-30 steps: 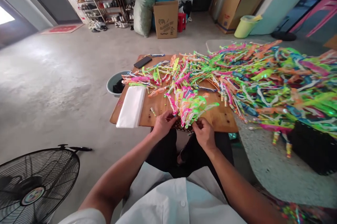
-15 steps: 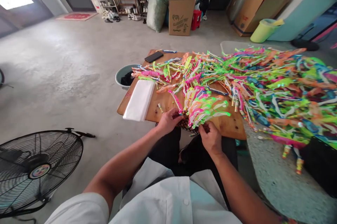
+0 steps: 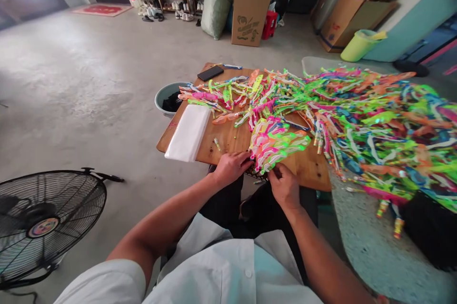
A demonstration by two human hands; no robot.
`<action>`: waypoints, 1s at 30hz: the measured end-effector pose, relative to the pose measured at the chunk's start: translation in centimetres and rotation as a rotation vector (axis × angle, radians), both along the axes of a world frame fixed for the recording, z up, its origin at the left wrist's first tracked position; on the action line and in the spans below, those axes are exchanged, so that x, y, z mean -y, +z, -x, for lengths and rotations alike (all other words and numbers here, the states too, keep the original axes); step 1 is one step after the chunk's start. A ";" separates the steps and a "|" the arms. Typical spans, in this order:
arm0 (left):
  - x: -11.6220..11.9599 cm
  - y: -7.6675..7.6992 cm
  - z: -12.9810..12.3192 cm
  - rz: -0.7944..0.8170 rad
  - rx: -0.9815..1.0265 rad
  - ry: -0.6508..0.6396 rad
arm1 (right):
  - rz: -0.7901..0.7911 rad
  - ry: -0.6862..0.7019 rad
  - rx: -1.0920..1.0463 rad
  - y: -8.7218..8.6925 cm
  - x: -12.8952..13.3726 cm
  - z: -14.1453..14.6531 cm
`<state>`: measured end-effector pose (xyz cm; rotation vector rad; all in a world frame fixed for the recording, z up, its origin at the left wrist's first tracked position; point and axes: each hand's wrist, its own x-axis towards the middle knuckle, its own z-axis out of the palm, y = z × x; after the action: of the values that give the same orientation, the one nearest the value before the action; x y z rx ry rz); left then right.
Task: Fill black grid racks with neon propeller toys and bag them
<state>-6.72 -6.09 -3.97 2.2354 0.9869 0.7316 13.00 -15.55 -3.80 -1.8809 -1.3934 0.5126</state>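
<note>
Two bare hands work at the near edge of the wooden desk (image 3: 228, 149), with the bundle of colourful strips (image 3: 280, 144) fanned out between and just above them. Half a second ago, one pink strip stands separately by the left hand (image 3: 231, 169), with a gap of bare wood between it and the bundle; now this gap is gone, and I cannot distinguish that strip from the others. The left hand is nearer to the bundle than before, and its fingers lie close together at the bundle's left edge; what they pinch is hidden, so I cannot tell. The right hand (image 3: 284, 186) remains at the lower right edge of the bundle, thumb and forefinger drawn near each other; whether they pinch a strip or only touch it, I cannot tell. Under the bundle, a black lattice (image 3: 262, 176) shows between the hands, as earlier. Several things keep their places: the white plastic sheets (image 3: 188, 132) on the left of the desk, the small loose piece (image 3: 217, 144) beside them, the dark phone (image 3: 210, 73) at the far corner, and the big heap of strips (image 3: 385, 123) spreading to the right.
</note>
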 end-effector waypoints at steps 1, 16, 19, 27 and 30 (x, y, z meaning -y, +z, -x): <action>0.1 0.1 0.0 -0.040 -0.020 -0.005 | -0.002 0.008 0.028 0.2 -0.1 0.2; -0.3 1.2 -0.5 -0.212 -0.234 -0.035 | -0.089 0.012 0.128 -0.4 -0.7 0.7; -1.3 1.2 -0.3 -0.160 -0.211 -0.055 | -0.057 0.018 0.127 -0.1 -1.0 0.3; -3.8 1.3 0.6 0.037 -0.127 -0.150 | -0.013 0.049 0.066 0.4 -1.4 -0.5; -3.6 1.2 0.3 0.110 -0.066 -0.093 | -0.005 0.035 0.054 0.3 -1.4 -0.4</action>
<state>-7.07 -2.48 -2.81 2.2049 0.9244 0.5526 13.45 -14.16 -3.49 -1.8815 -1.4638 0.4780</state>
